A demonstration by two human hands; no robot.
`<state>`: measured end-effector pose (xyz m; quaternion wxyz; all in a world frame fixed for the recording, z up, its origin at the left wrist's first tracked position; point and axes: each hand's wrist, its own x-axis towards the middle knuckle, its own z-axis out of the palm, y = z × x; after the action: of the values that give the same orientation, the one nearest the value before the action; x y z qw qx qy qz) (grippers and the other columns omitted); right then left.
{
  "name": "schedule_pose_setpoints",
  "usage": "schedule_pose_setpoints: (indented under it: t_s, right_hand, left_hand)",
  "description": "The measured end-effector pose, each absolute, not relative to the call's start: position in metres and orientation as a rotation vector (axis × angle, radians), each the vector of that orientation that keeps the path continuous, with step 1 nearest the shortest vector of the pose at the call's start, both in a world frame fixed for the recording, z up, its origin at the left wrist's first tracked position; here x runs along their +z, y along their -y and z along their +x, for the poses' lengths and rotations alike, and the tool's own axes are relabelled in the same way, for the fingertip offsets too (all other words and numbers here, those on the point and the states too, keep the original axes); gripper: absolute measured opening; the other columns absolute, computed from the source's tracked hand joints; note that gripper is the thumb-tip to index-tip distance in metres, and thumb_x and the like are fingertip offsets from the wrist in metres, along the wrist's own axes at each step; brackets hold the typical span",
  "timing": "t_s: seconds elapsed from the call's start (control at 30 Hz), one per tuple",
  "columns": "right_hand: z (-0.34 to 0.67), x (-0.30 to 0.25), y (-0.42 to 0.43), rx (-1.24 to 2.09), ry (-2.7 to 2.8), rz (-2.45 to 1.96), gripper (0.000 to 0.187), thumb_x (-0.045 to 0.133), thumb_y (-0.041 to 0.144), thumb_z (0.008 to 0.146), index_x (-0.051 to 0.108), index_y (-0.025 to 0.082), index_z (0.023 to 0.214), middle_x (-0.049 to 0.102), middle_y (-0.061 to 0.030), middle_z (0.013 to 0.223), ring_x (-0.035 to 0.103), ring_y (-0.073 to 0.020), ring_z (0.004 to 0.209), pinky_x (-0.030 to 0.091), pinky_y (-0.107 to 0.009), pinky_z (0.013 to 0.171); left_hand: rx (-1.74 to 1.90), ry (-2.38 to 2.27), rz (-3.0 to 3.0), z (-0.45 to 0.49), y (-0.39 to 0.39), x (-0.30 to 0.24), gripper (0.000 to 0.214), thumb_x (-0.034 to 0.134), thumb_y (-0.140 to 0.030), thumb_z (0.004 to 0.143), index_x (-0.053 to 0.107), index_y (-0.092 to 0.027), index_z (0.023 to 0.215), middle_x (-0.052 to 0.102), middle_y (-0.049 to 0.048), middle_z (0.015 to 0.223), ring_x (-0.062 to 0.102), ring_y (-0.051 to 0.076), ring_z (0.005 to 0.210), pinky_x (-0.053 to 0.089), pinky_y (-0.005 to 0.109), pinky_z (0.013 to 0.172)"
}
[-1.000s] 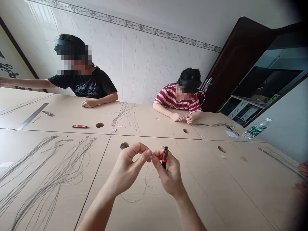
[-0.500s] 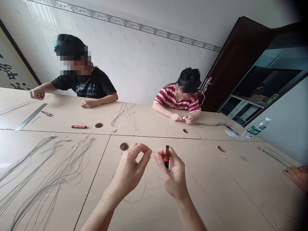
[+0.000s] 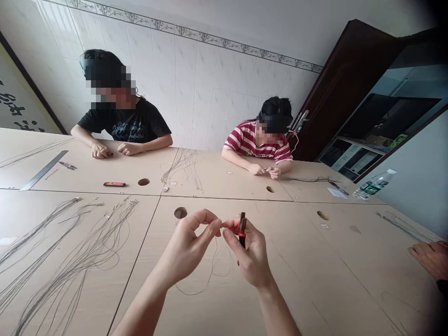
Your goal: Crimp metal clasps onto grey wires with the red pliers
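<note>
My left hand (image 3: 191,245) pinches the end of a thin wire (image 3: 214,266) between thumb and forefinger, held just above the tan table (image 3: 315,280). The wire hangs down in a loop onto the tabletop. My right hand (image 3: 249,252) is closed around small pliers with a red and black handle (image 3: 241,228), and its fingertips meet the left hand's pinch at the wire end. The two hands touch at the fingertips.
Several long wires (image 3: 70,252) lie spread on the left. A metal ruler (image 3: 44,170), a red-black tool (image 3: 114,184) and a water bottle (image 3: 374,185) sit on the table. Two people sit opposite. Another person's hand (image 3: 429,259) rests at the right edge.
My fingertips parted slightly, then came together again at the wire end. The person in black drew the outstretched arm back to the table. A hand at the right edge came further into view.
</note>
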<state>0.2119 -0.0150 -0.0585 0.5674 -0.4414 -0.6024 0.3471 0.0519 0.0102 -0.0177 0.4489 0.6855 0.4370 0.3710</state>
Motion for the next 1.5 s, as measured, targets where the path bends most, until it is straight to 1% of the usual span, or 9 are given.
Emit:
schedule_pose_setpoints:
  t_s: [0.2,0.33,0.47,0.73,1.03,1.13,1.27,1.37,1.5]
  right_hand:
    - [0.217,-0.062,0.011,0.729,1.348,-1.128,0.014,0.060,0.035,0.091,0.063,0.022,0.089,0.060,-0.0014,0.081,0.055,-0.0151,0.075,0.045,-0.028,0.071]
    - [0.215,-0.057,0.010,0.774,1.391,-1.075,0.014,0.061,0.034,0.091,0.061,0.021,0.086,0.059,-0.0006,0.078,0.054,-0.0145,0.072,0.044,-0.028,0.068]
    - [0.210,-0.052,0.011,0.829,1.454,-1.004,0.014,0.058,0.032,0.093,0.059,0.021,0.084,0.059,0.0003,0.076,0.051,-0.0139,0.071,0.042,-0.027,0.067]
    - [0.211,-0.054,0.011,0.789,1.463,-1.012,0.019,0.055,0.030,0.095,0.055,0.020,0.078,0.051,0.0021,0.072,0.043,-0.0120,0.064,0.037,-0.027,0.064]
    - [0.216,-0.052,0.010,0.801,1.510,-1.020,0.019,0.056,0.029,0.094,0.056,0.021,0.077,0.052,0.0012,0.073,0.044,-0.0134,0.067,0.036,-0.028,0.065]
    - [0.218,-0.050,0.011,0.849,1.529,-1.005,0.019,0.057,0.028,0.093,0.055,0.021,0.076,0.052,0.0014,0.072,0.044,-0.0131,0.066,0.036,-0.028,0.063]
    - [0.219,-0.050,0.011,0.818,1.519,-0.999,0.019,0.057,0.027,0.093,0.054,0.021,0.075,0.050,0.0016,0.072,0.044,-0.0132,0.067,0.036,-0.028,0.063]
    - [0.219,-0.051,0.012,0.782,1.532,-1.007,0.017,0.057,0.027,0.093,0.054,0.021,0.076,0.048,0.0018,0.072,0.043,-0.0137,0.068,0.037,-0.028,0.065]
    - [0.219,-0.050,0.013,0.757,1.546,-1.001,0.017,0.056,0.027,0.093,0.054,0.022,0.077,0.050,0.0011,0.072,0.045,-0.0146,0.069,0.037,-0.029,0.065]
  left_hand:
    - [0.911,-1.078,1.686,0.049,-0.011,-0.021,0.038,0.050,-0.053,0.093,0.058,-0.020,0.076,0.054,-0.0016,0.072,0.031,0.009,0.054,0.025,0.022,0.045]
    - [0.911,-1.062,1.699,0.048,-0.011,-0.022,0.037,0.050,-0.052,0.093,0.059,-0.020,0.076,0.054,-0.0019,0.072,0.032,0.009,0.054,0.026,0.023,0.046]
    - [0.920,-1.043,1.718,0.050,-0.011,-0.020,0.035,0.050,-0.049,0.094,0.059,-0.019,0.077,0.057,-0.0010,0.075,0.039,0.010,0.060,0.031,0.022,0.051]
    - [0.877,-1.062,1.764,0.048,-0.010,-0.019,0.036,0.048,-0.049,0.094,0.059,-0.019,0.078,0.055,-0.0022,0.073,0.034,0.009,0.056,0.030,0.023,0.049]
    - [0.791,-1.108,1.822,0.045,-0.011,-0.018,0.036,0.047,-0.050,0.094,0.061,-0.020,0.080,0.056,-0.0014,0.074,0.037,0.010,0.056,0.030,0.023,0.048]
    - [0.822,-1.102,1.815,0.044,-0.013,-0.020,0.035,0.049,-0.050,0.094,0.062,-0.020,0.079,0.058,-0.0004,0.075,0.045,0.012,0.061,0.035,0.024,0.053]
    - [0.891,-0.973,1.751,0.044,-0.016,-0.021,0.030,0.050,-0.046,0.095,0.065,-0.021,0.088,0.065,0.0018,0.087,0.058,0.016,0.081,0.044,0.027,0.070]
    - [0.926,-0.899,1.717,0.043,-0.018,-0.021,0.024,0.051,-0.040,0.095,0.066,-0.022,0.095,0.068,0.0031,0.096,0.061,0.018,0.093,0.046,0.030,0.079]
    - [0.937,-0.910,1.735,0.039,-0.018,-0.020,0.019,0.053,-0.035,0.094,0.066,-0.022,0.097,0.069,0.0036,0.099,0.061,0.020,0.095,0.047,0.033,0.083]
